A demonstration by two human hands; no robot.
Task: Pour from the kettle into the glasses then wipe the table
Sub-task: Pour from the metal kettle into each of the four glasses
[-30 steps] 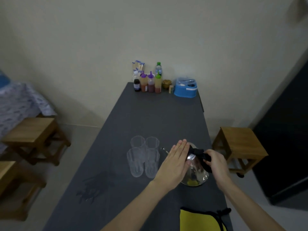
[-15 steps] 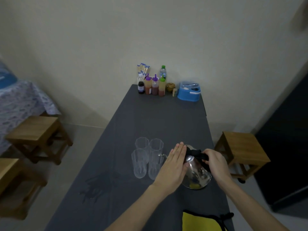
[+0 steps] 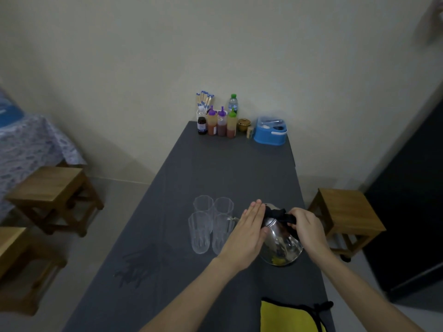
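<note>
The right hand (image 3: 308, 227) is gripping the black handle of the kettle (image 3: 280, 243), fingers curled closed around it. The left hand (image 3: 249, 232) is lying flat against the kettle's left side and lid, fingers straight and pressed together, holding nothing. The kettle, shiny metal, is tilting toward the left, its thin spout reaching to the rim of the near right glass.

Four clear glasses (image 3: 212, 224) are standing upright in a tight square just left of the kettle, touching or nearly touching one another. Whether liquid is running from the spout cannot be told.

The table (image 3: 227, 168) is wearing a dark grey covering and running lengthwise away to the wall. A darker wet-looking patch (image 3: 136, 265) is showing on the near left part of the surface. A yellow cloth (image 3: 290, 317) with black trim is lying at the near right edge. At the far end, sauce bottles (image 3: 221, 123), a water bottle (image 3: 232, 103), a small brown pot (image 3: 244, 123) and a blue container (image 3: 270, 131) are standing against the wall.

Wooden stools are sitting on the floor either side: one (image 3: 347, 216) to the right, one (image 3: 51, 195) to the left. A patterned cloth (image 3: 28, 144) is hanging at far left.
</note>
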